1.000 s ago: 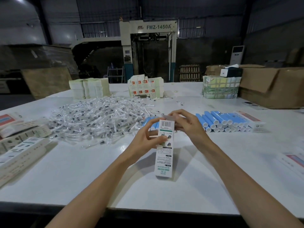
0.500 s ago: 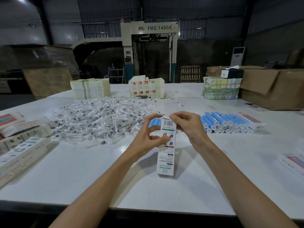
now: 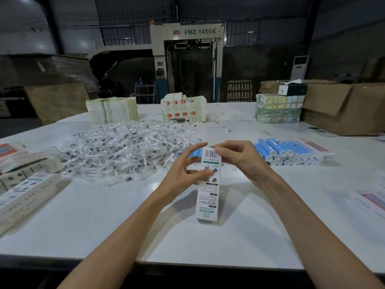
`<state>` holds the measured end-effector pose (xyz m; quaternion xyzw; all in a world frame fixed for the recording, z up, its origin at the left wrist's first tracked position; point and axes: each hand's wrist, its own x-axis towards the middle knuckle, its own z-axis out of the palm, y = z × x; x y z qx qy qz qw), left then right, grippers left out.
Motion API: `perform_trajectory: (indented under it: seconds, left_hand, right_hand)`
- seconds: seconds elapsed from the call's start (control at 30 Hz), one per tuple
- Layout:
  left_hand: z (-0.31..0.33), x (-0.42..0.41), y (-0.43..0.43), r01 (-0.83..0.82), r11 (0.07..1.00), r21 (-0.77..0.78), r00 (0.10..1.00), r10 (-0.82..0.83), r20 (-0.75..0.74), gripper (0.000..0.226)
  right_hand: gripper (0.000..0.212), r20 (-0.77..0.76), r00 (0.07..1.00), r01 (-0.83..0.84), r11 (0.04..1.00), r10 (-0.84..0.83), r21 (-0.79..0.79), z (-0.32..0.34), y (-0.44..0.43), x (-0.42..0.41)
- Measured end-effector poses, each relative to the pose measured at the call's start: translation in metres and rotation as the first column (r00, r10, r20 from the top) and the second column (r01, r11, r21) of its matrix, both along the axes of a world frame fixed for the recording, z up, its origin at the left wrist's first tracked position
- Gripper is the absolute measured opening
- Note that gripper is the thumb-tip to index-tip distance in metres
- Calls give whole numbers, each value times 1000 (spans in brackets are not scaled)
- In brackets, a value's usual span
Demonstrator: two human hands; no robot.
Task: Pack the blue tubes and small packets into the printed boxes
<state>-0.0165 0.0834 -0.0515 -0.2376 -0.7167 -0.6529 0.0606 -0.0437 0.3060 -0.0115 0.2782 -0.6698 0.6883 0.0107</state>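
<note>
Left hand fingers spread off printed box top; right hand fingers now pinch top corner.

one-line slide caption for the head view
Left hand grips a printed box standing on the table, right hand pinches its top end; packets and blue tubes behind.

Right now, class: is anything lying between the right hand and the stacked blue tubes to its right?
Nothing visible does. The right hand, pinching the top of the printed box, is separated from the blue tubes only by bare table.
</note>
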Motion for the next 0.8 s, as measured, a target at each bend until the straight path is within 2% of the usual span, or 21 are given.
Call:
perform_trajectory:
  seconds: [0.17,0.53,0.67,0.73,0.8]
  left_hand:
    - [0,2,-1,-11,1000,28,1000,11,9,73]
    - [-5,6,1,-36,998,53,999,36,-3,56]
    - [-7,3,3,-72,992,101,997,69,32,59]
    - [-7,0,1,-99,984,149,995,94,39,59]
    - [-7,-1,-4,-117,969,215,992,105,69,63]
  right_hand:
    - [18,-73,995,67,997,-64,36,-8,-8,4]
    - [15,-73,988,139,990,-139,-5,-21,-17,-4]
    - [24,19,997,74,987,-72,-140,-30,-25,-6]
    - [28,117,993,58,971,-32,-234,-33,-28,-5]
    - [30,235,972,79,964,-19,-252,-38,-32,-3]
